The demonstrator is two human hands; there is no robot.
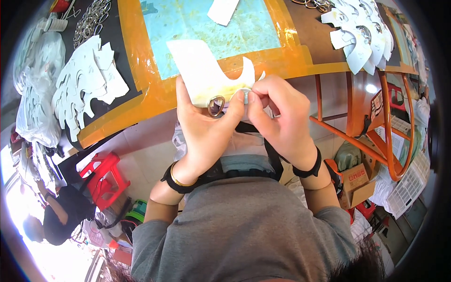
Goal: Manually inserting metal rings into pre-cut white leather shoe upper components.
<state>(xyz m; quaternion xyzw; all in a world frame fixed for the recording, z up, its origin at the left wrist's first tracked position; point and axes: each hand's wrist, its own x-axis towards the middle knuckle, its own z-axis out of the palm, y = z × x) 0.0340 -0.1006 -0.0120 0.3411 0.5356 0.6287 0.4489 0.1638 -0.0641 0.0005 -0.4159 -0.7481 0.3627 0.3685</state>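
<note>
My left hand is closed on a white, curved cut-out piece that looks like leather or stiff fabric, with its thumb on the near edge. The piece has a hooked end and a yellowish patch along its near side. A gold-rimmed metal ring hangs at this near edge, beside the left thumb. My right hand pinches the narrow near end of the same piece, its thumb and fingertips almost meeting the left thumb. Both hands are just over the near edge of the table. Fingers partly hide the pinched spot.
An orange-taped table edge borders a turquoise sheet with a white strip on it. Stacks of white cut-outs lie left and right. Metal rings are piled far left. An orange metal frame stands right; another person is lower left.
</note>
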